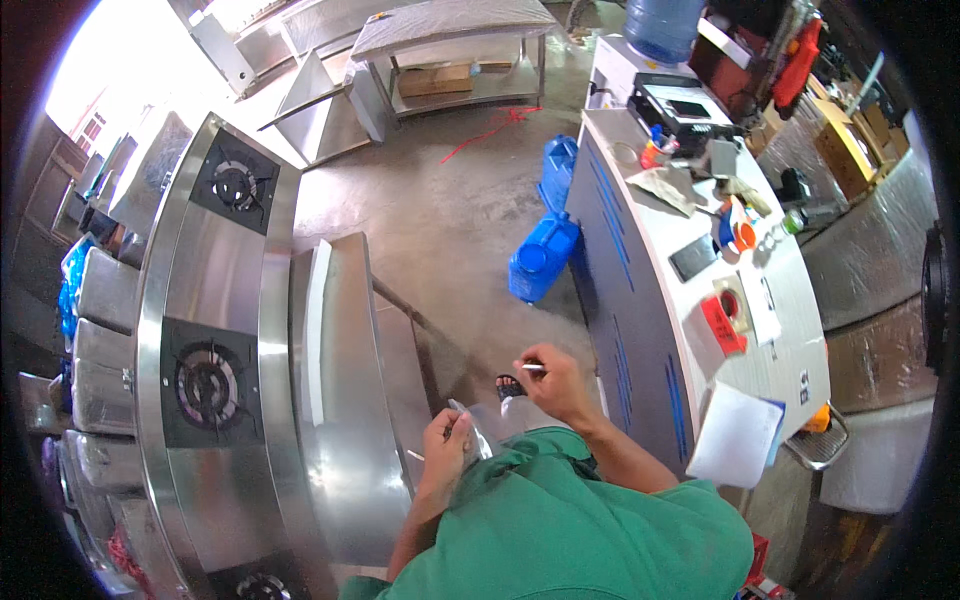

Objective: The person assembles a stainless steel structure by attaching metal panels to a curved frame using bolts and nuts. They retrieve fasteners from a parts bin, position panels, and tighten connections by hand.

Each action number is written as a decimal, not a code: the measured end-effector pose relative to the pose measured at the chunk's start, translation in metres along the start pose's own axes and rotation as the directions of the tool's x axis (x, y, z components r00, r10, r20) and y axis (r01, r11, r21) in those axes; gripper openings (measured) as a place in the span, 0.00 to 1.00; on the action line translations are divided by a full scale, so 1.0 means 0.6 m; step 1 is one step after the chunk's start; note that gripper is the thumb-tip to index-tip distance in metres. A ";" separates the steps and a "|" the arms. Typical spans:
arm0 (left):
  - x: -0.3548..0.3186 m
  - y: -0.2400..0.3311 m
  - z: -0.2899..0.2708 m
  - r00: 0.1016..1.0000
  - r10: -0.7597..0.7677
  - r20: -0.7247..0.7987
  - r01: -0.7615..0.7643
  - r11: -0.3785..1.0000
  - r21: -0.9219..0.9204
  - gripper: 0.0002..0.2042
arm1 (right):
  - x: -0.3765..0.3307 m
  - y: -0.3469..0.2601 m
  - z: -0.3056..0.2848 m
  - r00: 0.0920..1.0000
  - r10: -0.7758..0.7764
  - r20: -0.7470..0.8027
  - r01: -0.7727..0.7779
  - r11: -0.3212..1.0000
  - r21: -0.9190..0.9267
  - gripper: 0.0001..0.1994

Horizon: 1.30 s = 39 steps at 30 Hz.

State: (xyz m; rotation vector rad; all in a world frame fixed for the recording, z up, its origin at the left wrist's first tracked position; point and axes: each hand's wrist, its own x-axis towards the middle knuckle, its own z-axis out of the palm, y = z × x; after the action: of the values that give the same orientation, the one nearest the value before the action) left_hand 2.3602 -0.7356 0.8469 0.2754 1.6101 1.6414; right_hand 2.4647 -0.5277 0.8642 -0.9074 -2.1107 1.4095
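Observation:
My right hand [562,388] is closed, with a short white stick [535,367] between thumb and fingers; its exact kind is too small to make out. My left hand [446,446] pinches a piece of clear plastic [484,432] in front of my green shirt [590,520]. Another thin white piece [415,455] sticks out beside the left hand, and a small dark bit shows at its fingers. Both hands are apart, at waist height. A stainless steel table [350,350] stands close by the left hand.
To the left runs a steel counter with gas burners [210,390]. On the right, a white-topped desk [770,350] carries a printer [685,108], a red tape dispenser [722,322] and papers. Blue jerrycans [543,255] stand on the floor. A wrapped steel table [450,30] is farther back.

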 end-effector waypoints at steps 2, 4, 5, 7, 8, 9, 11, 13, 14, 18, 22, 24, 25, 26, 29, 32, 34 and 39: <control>0.087 0.047 0.015 0.999 0.014 -0.049 -0.012 0.999 0.040 0.12 | 0.098 -0.028 0.011 0.949 -0.001 0.316 -0.035 0.994 0.108 0.15; 0.172 0.091 0.017 0.997 0.025 -0.079 -0.029 0.999 -0.044 0.12 | 0.171 -0.054 0.040 0.853 -0.058 0.518 -0.042 0.983 0.179 0.16; 0.214 0.109 0.018 0.995 0.041 -0.094 -0.049 0.994 -0.094 0.12 | 0.211 -0.063 0.056 0.817 -0.113 0.565 -0.002 0.980 0.200 0.17; 0.298 0.144 0.013 0.993 -0.007 -0.117 -0.020 0.975 -0.223 0.12 | 0.307 -0.068 0.085 0.764 -0.184 0.618 0.063 0.975 0.213 0.17; 0.337 0.160 0.004 0.995 -0.020 -0.102 -0.007 0.967 -0.256 0.12 | 0.347 -0.068 0.102 0.752 -0.188 0.632 0.072 0.976 0.205 0.17; 0.375 0.174 -0.006 0.995 -0.051 -0.090 0.022 0.954 -0.299 0.12 | 0.385 -0.065 0.118 0.736 -0.159 0.659 0.058 0.983 0.172 0.16; 0.453 0.198 -0.026 0.993 0.003 -0.115 0.000 1.000 0.022 0.12 | 0.457 -0.056 0.144 0.768 -0.202 0.607 0.095 0.975 0.203 0.15; 0.548 0.223 -0.049 0.991 0.087 -0.102 -0.061 0.970 0.234 0.12 | 0.538 -0.045 0.166 0.761 -0.162 0.629 0.129 0.987 0.098 0.14; 0.593 0.235 -0.057 0.988 0.132 -0.081 -0.103 0.951 0.292 0.12 | 0.575 -0.042 0.180 0.769 -0.138 0.624 0.115 0.990 0.078 0.14; 0.778 0.298 -0.116 0.993 0.080 0.086 -0.104 0.937 0.333 0.13 | 0.752 -0.035 0.231 0.727 -0.001 0.687 -0.051 0.997 0.055 0.14; 0.964 0.380 -0.143 0.984 0.093 0.153 -0.132 0.954 0.268 0.16 | 0.926 -0.056 0.270 0.779 -0.001 0.627 -0.101 0.987 0.126 0.13; 1.041 0.423 -0.150 0.981 0.086 0.174 -0.137 0.941 0.310 0.17 | 1.008 -0.070 0.277 0.767 0.066 0.638 -0.217 0.962 0.163 0.13; 1.076 0.445 -0.157 0.977 0.090 0.196 -0.151 0.933 0.326 0.16 | 1.045 -0.077 0.283 0.754 0.114 0.647 -0.294 0.939 0.177 0.13; 1.113 0.467 -0.162 0.975 0.063 0.213 -0.138 0.923 0.359 0.15 | 1.083 -0.083 0.291 0.736 0.133 0.664 -0.405 0.873 0.273 0.11; 1.223 0.529 -0.179 0.977 0.033 0.209 -0.124 0.889 0.441 0.13 | 1.213 -0.090 0.313 0.695 0.177 0.697 -0.450 0.863 0.230 0.11; 1.346 0.579 -0.181 0.985 0.048 0.163 -0.120 0.878 0.464 0.13 | 1.354 -0.086 0.345 0.768 0.104 0.632 -0.299 0.931 0.210 0.12; 1.434 0.610 -0.180 0.994 0.056 0.097 -0.100 0.837 0.538 0.13 | 1.458 -0.082 0.366 0.793 0.064 0.606 -0.224 0.955 0.192 0.12; 1.650 0.706 -0.194 0.997 0.060 -0.037 -0.029 0.828 0.560 0.13 | 1.746 -0.067 0.358 0.832 0.215 0.512 -0.307 0.946 0.102 0.13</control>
State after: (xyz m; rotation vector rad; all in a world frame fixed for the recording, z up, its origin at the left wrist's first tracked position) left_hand 1.4747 -0.1120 0.8487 0.5759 2.1209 1.1737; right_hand 1.5895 0.0873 0.8226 -0.8524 -2.2125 2.1350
